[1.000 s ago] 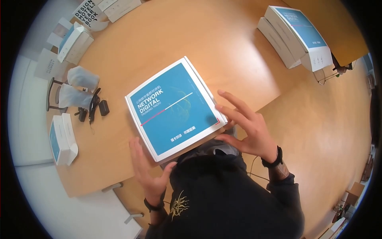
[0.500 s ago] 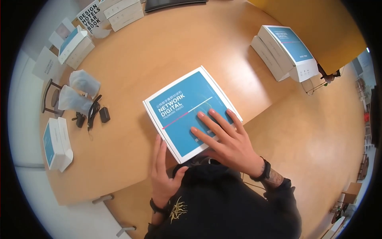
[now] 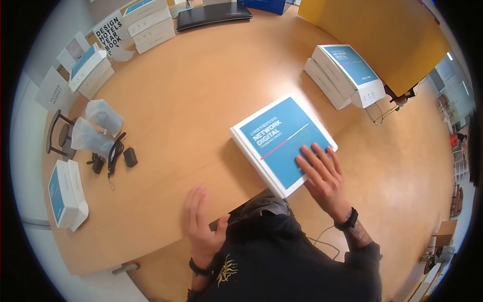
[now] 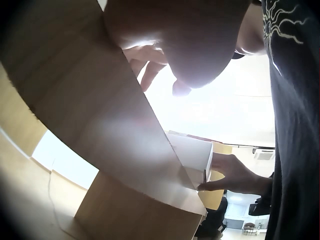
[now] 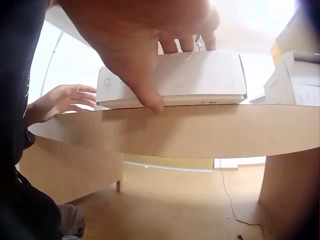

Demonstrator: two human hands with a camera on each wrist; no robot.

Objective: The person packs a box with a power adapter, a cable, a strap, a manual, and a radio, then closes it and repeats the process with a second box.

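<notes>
Right hand [image 3: 326, 182]: open, straight fingers on NETWORK DIGITAL box [image 3: 276, 146], near table [image 3: 171, 131] edge. Left hand [image 3: 204, 232]: open, left of box.

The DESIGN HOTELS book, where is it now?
In the head view, the DESIGN HOTELS book stands at the far left of the table, just left of the tall stack of white boxes.

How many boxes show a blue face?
5: the box under the right hand, the right stack's top box, the near-left box, the far-left top box, the back stack's top box, cut by the frame. Stacked boxes may hide more blue faces.
</notes>
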